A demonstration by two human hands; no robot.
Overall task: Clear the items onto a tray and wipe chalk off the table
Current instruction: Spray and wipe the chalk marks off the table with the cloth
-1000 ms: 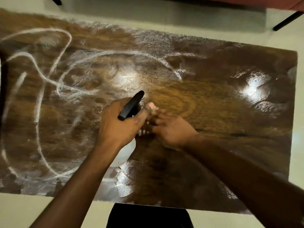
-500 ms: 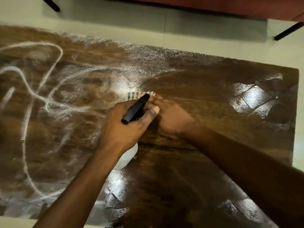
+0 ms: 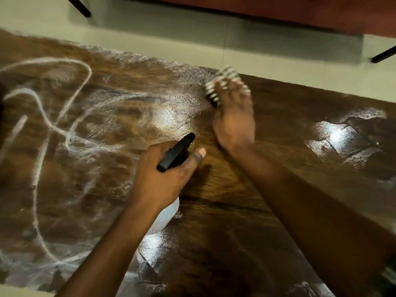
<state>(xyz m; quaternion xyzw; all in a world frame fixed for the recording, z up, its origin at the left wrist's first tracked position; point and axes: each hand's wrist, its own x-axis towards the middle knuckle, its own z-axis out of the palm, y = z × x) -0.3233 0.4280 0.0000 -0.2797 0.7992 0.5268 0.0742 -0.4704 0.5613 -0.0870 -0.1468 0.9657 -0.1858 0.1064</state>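
Your right hand (image 3: 234,123) curls over a bunched black-and-white striped cloth (image 3: 214,91), pressing it at the far edge of the glossy dark wooden table (image 3: 278,129). Your left hand (image 3: 158,181) grips a white plastic spray bottle with a black trigger (image 3: 176,152). The white chalk lines (image 3: 49,123) lie left of both hands, closer to the left one, so I judge the cloth must sweep leftward.

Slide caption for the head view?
Right hand holds a striped cloth on the table, left hand grips a spray bottle, chalk lines at left.
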